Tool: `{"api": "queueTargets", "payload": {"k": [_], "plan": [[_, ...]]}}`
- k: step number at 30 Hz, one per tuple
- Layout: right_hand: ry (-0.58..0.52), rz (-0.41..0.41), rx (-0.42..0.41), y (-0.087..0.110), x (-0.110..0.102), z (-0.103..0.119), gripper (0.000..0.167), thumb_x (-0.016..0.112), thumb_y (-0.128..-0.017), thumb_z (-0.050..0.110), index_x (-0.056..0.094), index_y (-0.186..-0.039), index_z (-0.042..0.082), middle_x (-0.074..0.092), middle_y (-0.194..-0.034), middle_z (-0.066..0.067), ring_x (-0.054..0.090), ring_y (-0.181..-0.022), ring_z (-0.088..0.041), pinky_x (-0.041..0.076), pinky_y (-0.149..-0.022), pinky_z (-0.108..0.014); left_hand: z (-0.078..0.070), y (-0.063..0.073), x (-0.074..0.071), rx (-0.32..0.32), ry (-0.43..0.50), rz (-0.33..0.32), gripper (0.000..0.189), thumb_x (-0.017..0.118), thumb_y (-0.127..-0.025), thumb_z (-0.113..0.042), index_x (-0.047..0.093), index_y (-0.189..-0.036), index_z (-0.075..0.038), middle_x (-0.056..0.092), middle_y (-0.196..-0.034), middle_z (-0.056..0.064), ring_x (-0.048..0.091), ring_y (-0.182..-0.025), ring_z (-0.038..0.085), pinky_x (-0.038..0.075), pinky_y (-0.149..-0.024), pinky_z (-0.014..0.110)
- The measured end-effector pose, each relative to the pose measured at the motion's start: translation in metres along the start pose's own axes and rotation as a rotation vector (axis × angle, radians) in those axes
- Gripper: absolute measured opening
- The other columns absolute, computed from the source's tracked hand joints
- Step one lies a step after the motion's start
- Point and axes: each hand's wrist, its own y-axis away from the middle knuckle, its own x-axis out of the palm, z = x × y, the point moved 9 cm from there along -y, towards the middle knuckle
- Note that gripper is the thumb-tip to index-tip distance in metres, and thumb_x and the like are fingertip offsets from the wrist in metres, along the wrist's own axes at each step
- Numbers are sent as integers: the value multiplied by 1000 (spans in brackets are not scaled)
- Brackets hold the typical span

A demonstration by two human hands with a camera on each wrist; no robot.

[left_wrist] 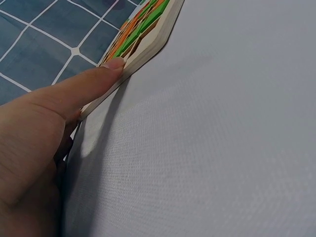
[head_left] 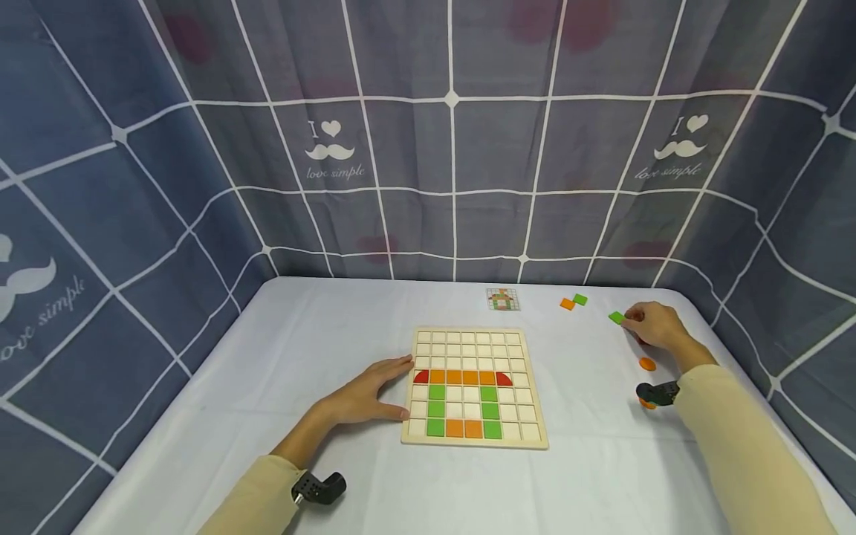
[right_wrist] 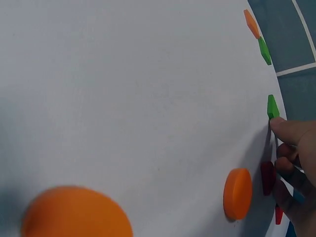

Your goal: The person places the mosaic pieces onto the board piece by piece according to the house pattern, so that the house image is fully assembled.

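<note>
A green square tile (head_left: pixel 616 317) is at the right hand's fingertips, toward the back right of the table and well apart from the wooden grid board. The right hand (head_left: pixel 657 325) has its thumb and forefinger in a narrow pinch at the tile's near corner; the other fingers curl in beneath. Under those fingers are two red pieces (right_wrist: pixel 267 177), partly hidden. An orange disc (right_wrist: pixel 238 194) lies just beside them, and a second orange disc (head_left: pixel 647 404) sits partly covered by the right wrist camera (head_left: pixel 658 393).

The left hand (head_left: pixel 363 394) is spread wide at the left edge of the wooden grid board (head_left: pixel 543 443) — thumb tip touching the rim, fingers straight. On the board, a row of four orange squares (head_left: pixel 462 377) runs between two red rounded pieces (head_left: pixel 421 377); below it stand two columns of green squares (head_left: pixel 436 409), with two more orange squares between the lowest ones.

Beyond the board lies a small pattern card (head_left: pixel 503 299). To its right, an orange square tile (head_left: pixel 567 304) and another green tile (head_left: pixel 580 299) lie next to each other. A white cloth (head_left: pixel 281 349) covers the table — dark checked curtains (head_left: pixel 414 148) surround it at the back and sides.
</note>
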Motion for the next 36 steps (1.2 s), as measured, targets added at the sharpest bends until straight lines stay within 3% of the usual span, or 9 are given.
{"api": "queueTargets", "payload": {"k": [5, 9, 13, 19, 26, 36], "plan": [[-43, -4, 64, -2, 3, 0, 47, 65, -99, 29, 62, -124, -11, 63, -100, -21, 57, -82, -32, 49, -71, -42, 2, 1, 1, -12, -12, -1, 96, 82, -86, -48, 36, -162, -12, 27, -169, 1, 18, -155, 32, 18, -121, 59], [-53, -13, 60, -5, 7, 5, 50, 66, -99, 28, 60, -127, -13, 62, -108, -27, 59, -89, -38, 51, -80, -52, 4, 2, 0, -23, -16, -4, 96, 83, -86, -47, 36, -162, -14, 26, -169, 0, 18, -155, 31, 18, -121, 58], [-64, -47, 21, -8, 6, 16, 38, 70, -97, 15, 63, -121, -13, 63, -109, -27, 56, -100, -43, 45, -91, -63, 3, 2, 0, -26, -13, 0, 96, 83, -86, -47, 36, -163, -14, 26, -169, 1, 18, -155, 31, 18, -121, 59], [-75, -55, -40, -10, 0, 37, 17, 74, -93, 9, 66, -102, -2, 67, -94, -17, 57, -89, -36, 46, -79, -48, 2, 0, 2, -16, 0, 1, 95, 83, -86, -45, 37, -162, -13, 27, -169, 1, 18, -155, 32, 18, -121, 59], [-87, -24, -164, -13, -5, 71, 17, 76, -92, 10, 68, -103, -1, 68, -92, -13, 59, -83, -29, 46, -69, -37, 0, -2, 1, -10, 0, -3, 95, 83, -86, -45, 37, -162, -11, 27, -169, 1, 18, -155, 32, 19, -121, 59], [-141, 92, -305, -7, 21, 131, 8, 74, -88, 7, 69, -95, 6, 67, -88, -2, 59, -84, -22, 47, -76, -38, 3, -1, 2, -12, -1, -1, 95, 83, -86, -47, 37, -162, -13, 27, -169, 1, 18, -155, 33, 17, -121, 60]]}}
